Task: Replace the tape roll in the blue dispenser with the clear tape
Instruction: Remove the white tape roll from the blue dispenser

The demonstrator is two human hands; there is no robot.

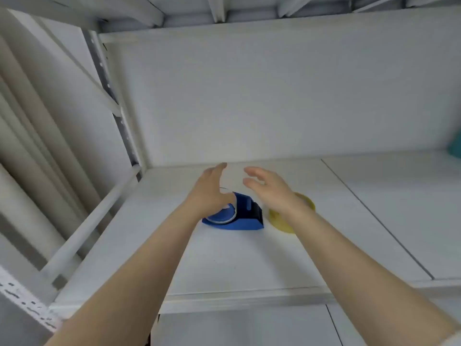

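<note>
A blue tape dispenser (pixel 245 216) with a black cutter end rests on the white shelf board (pixel 224 260). A roll (pixel 223 215) sits in its left part, half hidden by my left wrist. Just right of the dispenser lies a yellowish clear tape roll (pixel 283 222), partly covered by my right wrist. My left hand (pixel 212 189) hovers above the dispenser's left side, fingers stretched and empty. My right hand (pixel 270 187) hovers above its right side, fingers spread, holding nothing. Both hands reach past the dispenser toward the back wall.
The shelf has a white back wall (pixel 274 96) and a metal upright post (pixel 117 113) at the left. A seam splits the board from a second board (pixel 399 208) on the right. A teal object (pixel 455 147) peeks in at the far right edge.
</note>
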